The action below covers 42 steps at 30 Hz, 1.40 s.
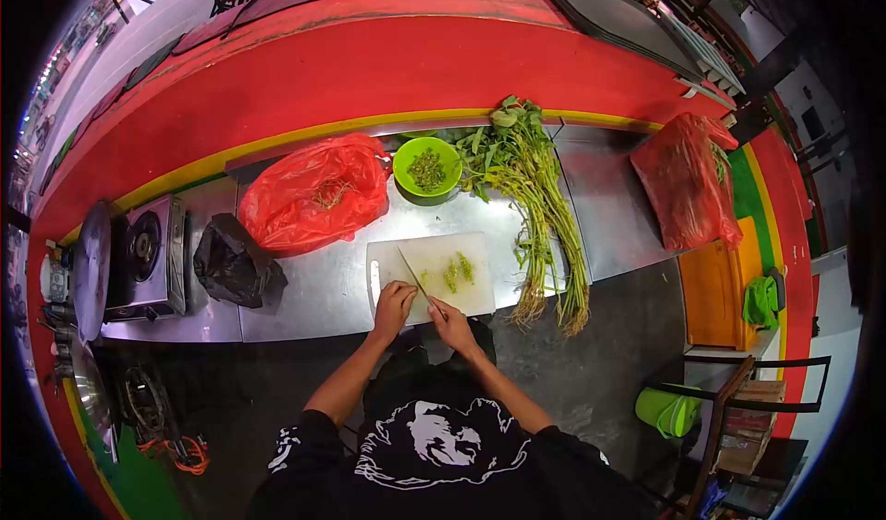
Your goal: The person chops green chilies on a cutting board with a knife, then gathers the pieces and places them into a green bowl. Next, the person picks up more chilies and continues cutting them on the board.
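My right hand (449,323) is closed round the handle of a knife (413,269), whose blade points up and left over the white cutting board (383,252). Close to the blade's left side, my left hand (393,307) rests on the board's lower left part with its fingers bent together; whatever they hold is too small to make out. Chopped green pieces (459,271) lie in small piles to the right of the knife. Beyond the board stands a green bowl (403,162) with cut greens (427,170) inside.
Long-stemmed greens with roots (544,202) lie right of the board. An open red bag (300,197), a black bag (234,260) and a gas stove (148,252) stand left. Another red bag (688,188) is at the right. A red wall (397,68) runs behind the metal counter (609,215).
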Each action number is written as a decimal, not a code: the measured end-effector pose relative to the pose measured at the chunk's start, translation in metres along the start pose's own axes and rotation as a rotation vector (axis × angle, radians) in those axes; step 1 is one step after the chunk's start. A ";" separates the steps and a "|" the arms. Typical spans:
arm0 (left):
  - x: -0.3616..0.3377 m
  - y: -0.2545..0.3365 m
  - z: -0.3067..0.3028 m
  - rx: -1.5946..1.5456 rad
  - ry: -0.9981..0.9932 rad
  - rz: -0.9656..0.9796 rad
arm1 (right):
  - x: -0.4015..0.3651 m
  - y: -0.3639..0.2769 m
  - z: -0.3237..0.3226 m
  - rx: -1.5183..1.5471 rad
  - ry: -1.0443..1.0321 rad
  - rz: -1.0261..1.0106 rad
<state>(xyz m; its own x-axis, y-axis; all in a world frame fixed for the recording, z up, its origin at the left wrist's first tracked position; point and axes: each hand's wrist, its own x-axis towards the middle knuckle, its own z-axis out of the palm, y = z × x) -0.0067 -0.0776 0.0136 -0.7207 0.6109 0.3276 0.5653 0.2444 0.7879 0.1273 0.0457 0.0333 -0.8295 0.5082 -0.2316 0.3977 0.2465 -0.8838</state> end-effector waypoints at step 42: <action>-0.008 0.014 0.031 0.116 0.158 -0.175 | -0.001 0.025 -0.070 -0.048 -0.008 0.031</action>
<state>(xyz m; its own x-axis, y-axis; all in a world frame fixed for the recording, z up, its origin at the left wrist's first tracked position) 0.0196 -0.0559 0.0062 -0.8600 0.4289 0.2764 0.4623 0.4259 0.7777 0.1656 0.1090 0.0405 -0.8193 0.5098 -0.2622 0.4418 0.2700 -0.8555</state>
